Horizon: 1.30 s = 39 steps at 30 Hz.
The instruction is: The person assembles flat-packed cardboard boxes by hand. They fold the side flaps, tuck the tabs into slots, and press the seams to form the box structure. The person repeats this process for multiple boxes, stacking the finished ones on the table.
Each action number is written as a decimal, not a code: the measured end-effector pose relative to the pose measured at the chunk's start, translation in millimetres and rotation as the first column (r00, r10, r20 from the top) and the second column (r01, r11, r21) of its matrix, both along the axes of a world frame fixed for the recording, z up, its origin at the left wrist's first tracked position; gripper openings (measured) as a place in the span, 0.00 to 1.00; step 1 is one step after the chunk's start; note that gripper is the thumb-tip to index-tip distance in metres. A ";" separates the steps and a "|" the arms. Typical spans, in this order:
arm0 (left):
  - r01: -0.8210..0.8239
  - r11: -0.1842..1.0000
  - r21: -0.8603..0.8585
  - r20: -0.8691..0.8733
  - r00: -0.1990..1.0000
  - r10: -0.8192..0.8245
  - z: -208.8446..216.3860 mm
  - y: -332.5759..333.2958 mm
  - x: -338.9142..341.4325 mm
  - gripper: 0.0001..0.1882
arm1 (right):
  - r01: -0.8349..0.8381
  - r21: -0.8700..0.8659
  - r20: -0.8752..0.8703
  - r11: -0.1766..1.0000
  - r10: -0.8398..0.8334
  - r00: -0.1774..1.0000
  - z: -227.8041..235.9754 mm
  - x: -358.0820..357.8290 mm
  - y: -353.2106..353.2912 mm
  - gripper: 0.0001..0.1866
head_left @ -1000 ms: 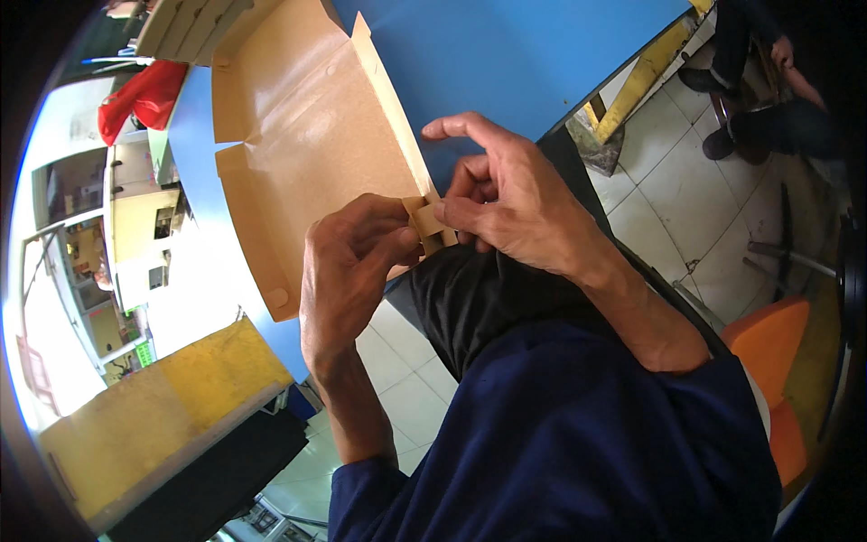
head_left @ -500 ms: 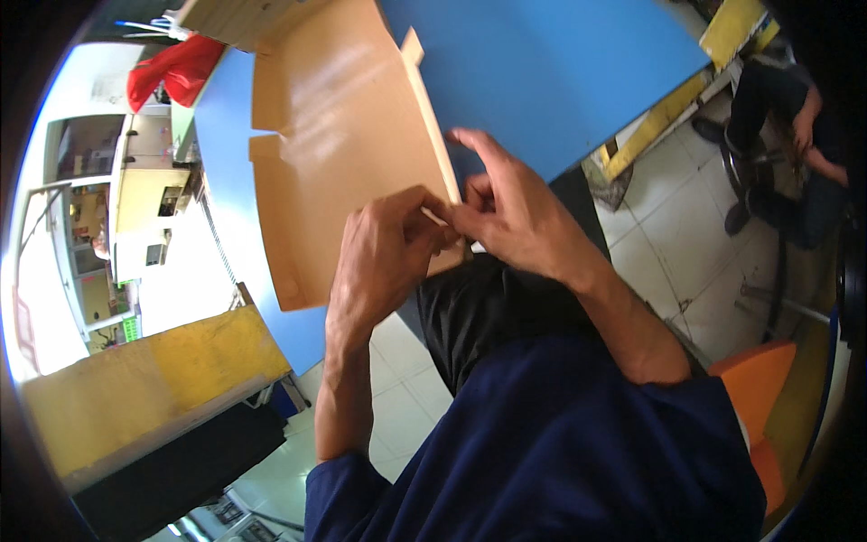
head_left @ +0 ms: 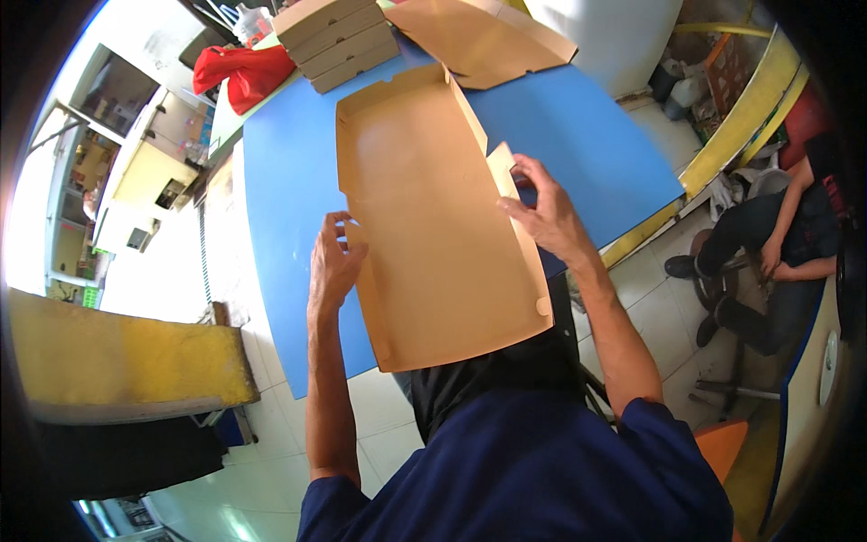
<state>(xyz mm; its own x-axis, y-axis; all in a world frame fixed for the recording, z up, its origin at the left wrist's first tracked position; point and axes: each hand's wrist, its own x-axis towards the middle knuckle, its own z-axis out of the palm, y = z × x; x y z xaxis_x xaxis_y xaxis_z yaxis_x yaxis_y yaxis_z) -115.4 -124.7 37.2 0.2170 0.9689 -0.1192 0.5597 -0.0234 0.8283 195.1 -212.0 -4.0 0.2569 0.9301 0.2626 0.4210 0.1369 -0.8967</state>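
Observation:
A long, shallow cardboard box (head_left: 442,235) lies unfolded on the blue table, its low side walls raised and its near end over the table's edge. My left hand (head_left: 336,266) is at the left wall with bent fingers gripping it near the notch. On the opposite side, my right hand (head_left: 549,217) pinches the right wall, thumb toward the inside and fingers outside, beside a flap that sticks up. Some fingertips are hidden behind the cardboard.
Folded cardboard boxes (head_left: 339,45) are stacked at the far left, next to a red bag (head_left: 242,77). Flat cardboard sheets (head_left: 488,41) lie at the back of the blue table (head_left: 596,135). To the right, another person (head_left: 768,244) sits beside a yellow frame.
Both hands were together at the box's near right corner; they have parted to its left and right walls. The view has shifted, showing the whole box and the stack behind.

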 end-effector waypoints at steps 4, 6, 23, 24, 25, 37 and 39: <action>0.167 0.986 0.007 -0.299 0.941 -0.157 3.4 -7.1 15.8 0.25 | -0.027 -0.050 0.229 0.998 0.037 0.973 9.2 -3.4 -0.2 0.35; 0.195 0.976 0.096 -0.480 0.868 -0.127 14.4 -17.5 25.5 0.25 | 0.014 -0.144 0.468 0.989 0.056 0.882 25.1 -13.8 -4.8 0.32; -0.003 0.971 -0.238 -0.019 1.000 -0.001 -4.3 -24.7 -2.5 0.23 | 0.017 -0.244 -0.059 0.970 -0.032 0.998 22.7 -15.3 -73.4 0.17; -0.005 0.973 -0.229 -0.078 0.997 -0.013 -4.3 -20.5 1.4 0.23 | 0.038 -0.240 -0.086 0.970 -0.061 0.994 24.2 -15.0 -74.4 0.20; -0.006 0.976 -0.219 -0.138 0.990 -0.025 -4.3 -19.7 3.9 0.24 | 0.061 -0.237 -0.114 0.970 -0.090 0.989 25.1 -14.2 -73.3 0.24; -0.079 0.956 -0.282 0.240 0.959 0.150 -11.2 3.2 27.3 0.22 | 0.155 -0.194 0.111 0.969 -0.135 0.985 1.5 16.4 -17.4 0.31; -0.071 0.948 -0.312 0.173 0.976 0.130 -2.1 12.9 24.0 0.21 | 0.127 -0.305 0.150 0.944 -0.084 0.985 4.4 21.2 -3.0 0.30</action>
<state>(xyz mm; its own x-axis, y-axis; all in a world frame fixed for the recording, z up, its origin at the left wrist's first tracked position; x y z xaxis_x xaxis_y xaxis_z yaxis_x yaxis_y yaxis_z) -91.4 -111.9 35.1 0.1674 0.9115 -0.3757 0.3789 0.2924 0.8781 216.3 -215.0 0.4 0.3406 0.9402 0.0023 0.5363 -0.1922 -0.8219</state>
